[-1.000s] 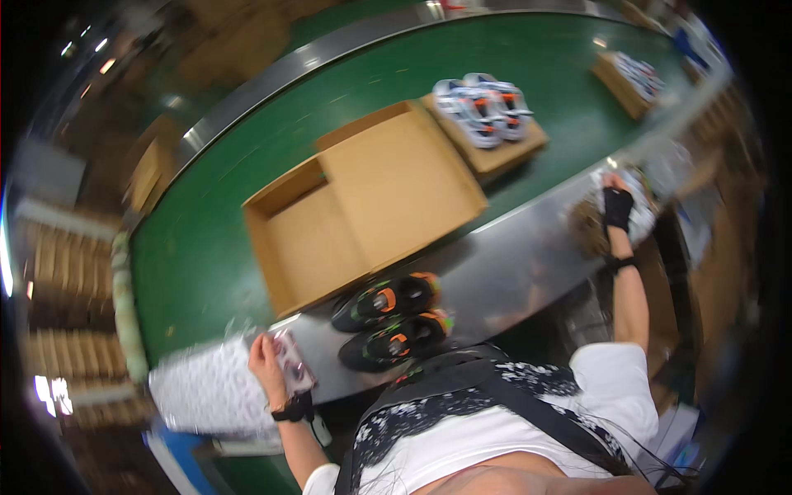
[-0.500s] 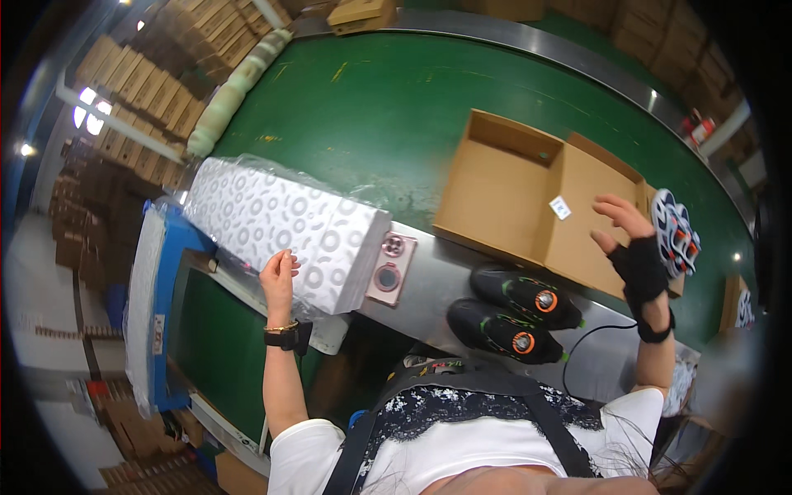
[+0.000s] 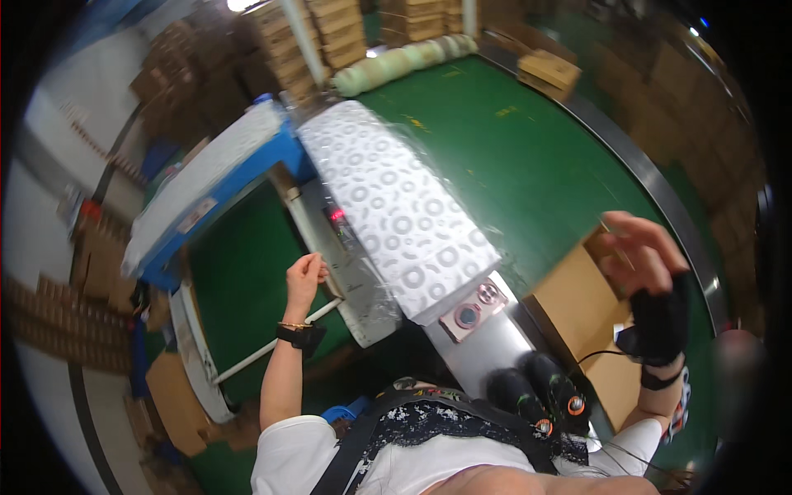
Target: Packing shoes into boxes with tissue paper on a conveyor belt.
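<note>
My left hand (image 3: 305, 279) is raised with its fingers curled together, and nothing shows in them. It is left of a tall stack of white patterned paper (image 3: 396, 206) in clear plastic, apart from it. My right hand (image 3: 648, 252), in a black fingerless glove, hangs over an open brown cardboard box (image 3: 582, 293) with fingers apart and slightly blurred. A pair of black shoes (image 3: 532, 400) with orange round marks stands near my body. The pink phone (image 3: 474, 312) lies at the near end of the stack. Behind my right forearm a light sneaker (image 3: 681, 404) partly shows.
A green work surface (image 3: 503, 165) with a metal rim stretches away. To the left stand a blue machine (image 3: 223, 190) and a white-edged frame (image 3: 318, 247). A pale wrapped roll (image 3: 404, 66) lies at the far end, near a small carton (image 3: 549, 73). A black cable (image 3: 606, 353) runs to my right wrist.
My view has turned to the left, so the stack, box and shoes sit further right and angled. My left hand has moved off the front of the paper stack. My right hand is still raised.
</note>
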Motion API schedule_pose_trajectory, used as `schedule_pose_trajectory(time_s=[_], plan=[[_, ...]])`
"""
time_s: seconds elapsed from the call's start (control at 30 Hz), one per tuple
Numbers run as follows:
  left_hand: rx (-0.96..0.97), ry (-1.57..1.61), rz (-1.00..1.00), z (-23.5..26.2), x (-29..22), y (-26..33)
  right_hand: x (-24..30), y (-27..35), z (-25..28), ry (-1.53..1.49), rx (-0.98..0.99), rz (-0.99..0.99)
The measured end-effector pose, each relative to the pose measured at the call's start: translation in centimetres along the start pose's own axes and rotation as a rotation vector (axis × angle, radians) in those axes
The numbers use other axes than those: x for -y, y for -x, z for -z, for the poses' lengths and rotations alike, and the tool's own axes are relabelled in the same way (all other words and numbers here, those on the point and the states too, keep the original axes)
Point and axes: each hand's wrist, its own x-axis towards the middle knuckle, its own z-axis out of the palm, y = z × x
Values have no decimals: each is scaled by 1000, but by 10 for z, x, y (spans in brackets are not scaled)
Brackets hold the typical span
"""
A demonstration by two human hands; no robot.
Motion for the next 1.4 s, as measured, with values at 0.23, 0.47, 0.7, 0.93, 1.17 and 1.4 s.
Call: schedule_pose_trajectory(time_s=[0.23,0.47,0.7,0.93,1.17,1.4], plan=[[-116,-13,37,67,-23,-4,-94,-72,-128,-178,417,-509],[-205,20,-8,115,-26,-108,-272,-134,-220,593,340,109],[-479,-257,-273,160,-5,-267,-323,-131,-245,1309,194,133],[-579,-560,-424,178,-8,-391,-299,-135,-255,1337,247,133],[-516,-782,-287,181,25,-481,-289,-139,-260,1318,310,46],[-441,-898,-116,181,30,-496,-286,-146,-260,1331,306,75]])
